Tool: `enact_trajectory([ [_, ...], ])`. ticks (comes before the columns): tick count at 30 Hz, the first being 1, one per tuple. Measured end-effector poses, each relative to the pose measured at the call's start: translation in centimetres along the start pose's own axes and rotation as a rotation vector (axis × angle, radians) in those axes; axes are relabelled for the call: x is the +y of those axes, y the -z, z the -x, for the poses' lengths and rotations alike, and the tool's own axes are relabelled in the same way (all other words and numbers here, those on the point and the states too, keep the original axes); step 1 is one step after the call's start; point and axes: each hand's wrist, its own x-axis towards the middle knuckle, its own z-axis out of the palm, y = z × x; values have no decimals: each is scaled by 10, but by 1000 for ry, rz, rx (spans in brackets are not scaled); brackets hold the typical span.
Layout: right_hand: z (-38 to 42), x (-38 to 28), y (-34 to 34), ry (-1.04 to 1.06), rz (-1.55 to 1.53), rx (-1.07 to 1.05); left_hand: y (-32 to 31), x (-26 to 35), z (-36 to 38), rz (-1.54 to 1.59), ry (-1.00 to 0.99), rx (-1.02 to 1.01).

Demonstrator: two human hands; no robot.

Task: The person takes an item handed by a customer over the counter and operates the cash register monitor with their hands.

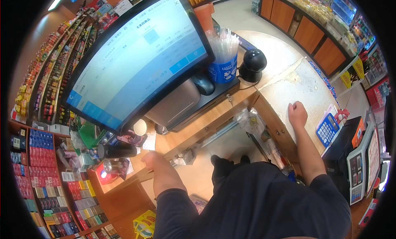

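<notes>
My right hand (297,114) rests as a closed fist on the worn white counter top (303,80), and nothing shows in it. Nearest to it is a blue calculator (328,130), with a small pink and red figure (341,114) beside that. My left hand (152,160) is at the edge of the wooden counter (173,141); its fingers are hidden from me. Close to that hand are a white slip of paper (149,142), a dark bottle lying on its side (117,150) and a pale paper cup (140,127).
A large lit touch screen (140,57) stands on the counter. Behind it are a blue holder of straws (224,70) and a black dome-shaped device (253,65). A scale (358,171) stands at the right. Shelves of small boxes (43,156) line the left.
</notes>
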Motion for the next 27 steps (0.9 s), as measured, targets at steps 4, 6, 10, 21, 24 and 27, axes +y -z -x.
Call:
enact_trajectory([
  [4, 0, 0, 0, -1, 2, 2, -12, -4, -28, -111, -50, -34],
  [6, 0, -1, 0, -1, 11, -1, -21, -7, -43, -169, -96, -40],
  [10, 0, 0, 0, 0, 6, 2, -22, -7, -43, -154, -95, -25],
  [21, 0, 0, -1, 12, -12, 15, 58, 15, 102, 213, 97, 48],
  [24, 0, -2, 2, -25, -12, -24, 45, 13, 78, 78, 26, 46],
  [27, 0, 0, 0, -12, -22, -7, -5, -1, -5, -106, -81, 47],
])
